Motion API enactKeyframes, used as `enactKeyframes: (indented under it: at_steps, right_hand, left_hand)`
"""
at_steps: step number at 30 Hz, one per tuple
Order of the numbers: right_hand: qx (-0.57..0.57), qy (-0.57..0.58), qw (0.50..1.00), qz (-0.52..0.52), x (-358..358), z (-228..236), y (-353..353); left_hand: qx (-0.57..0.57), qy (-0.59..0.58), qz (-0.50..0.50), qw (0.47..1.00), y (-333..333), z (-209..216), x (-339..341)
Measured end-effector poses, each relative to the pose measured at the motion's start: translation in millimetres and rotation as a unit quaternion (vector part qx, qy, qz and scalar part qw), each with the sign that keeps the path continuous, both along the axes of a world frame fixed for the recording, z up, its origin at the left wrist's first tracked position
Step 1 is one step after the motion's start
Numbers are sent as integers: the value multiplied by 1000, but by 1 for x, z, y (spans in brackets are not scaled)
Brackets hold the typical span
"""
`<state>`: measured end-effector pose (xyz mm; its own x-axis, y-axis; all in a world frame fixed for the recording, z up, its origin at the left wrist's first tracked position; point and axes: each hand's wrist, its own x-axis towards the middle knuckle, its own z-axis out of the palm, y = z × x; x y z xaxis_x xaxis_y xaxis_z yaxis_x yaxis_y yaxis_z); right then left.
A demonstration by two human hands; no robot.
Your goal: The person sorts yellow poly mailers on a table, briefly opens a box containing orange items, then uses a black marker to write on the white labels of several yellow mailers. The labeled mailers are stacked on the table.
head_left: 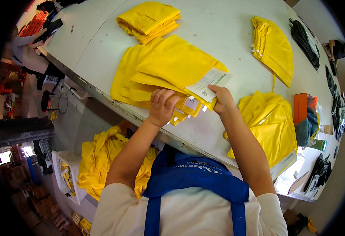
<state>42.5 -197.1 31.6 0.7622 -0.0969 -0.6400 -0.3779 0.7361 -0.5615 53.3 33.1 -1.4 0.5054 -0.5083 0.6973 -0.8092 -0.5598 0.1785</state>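
Note:
A stack of folded yellow garments [141, 74] in smooth, thin fabric lies near the table's front edge, white tags showing at its near side. My left hand [164, 107] is closed on the near edge of the upper folded garment [176, 59], fingers curled over the fabric. My right hand [222, 100] pinches a white printed card [208, 83] at the right corner of that garment, thumb on top. The card lies partly over the yellow fabric. Whether my right fingers also hold the fabric beneath is hidden.
Other folded yellow pieces [149, 17] lie behind the stack; a fanned yellow bundle [273, 49] and a loose yellow pile [269, 122] lie to the right. An orange box [300, 108] stands beyond. Below left, yellow fabric [101, 161] spills beside a white basket [68, 177]. Another person [26, 49] works far left.

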Motion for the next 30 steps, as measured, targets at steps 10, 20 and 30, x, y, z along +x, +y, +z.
enactKeyframes:
  at_steps: [10, 20, 30]
  right_hand:
    - [-13, 29, 999, -1, -2, -13, -1]
    - [17, 30, 999, -6, 0, -14, 2]
    - [49, 63, 995, -56, 10, -10, 3]
  left_hand:
    - [155, 80, -26, 984, 5, -16, 3]
    - [44, 63, 13, 997, 2, 11, 11]
    - [139, 174, -52, 974, 39, -17, 1]
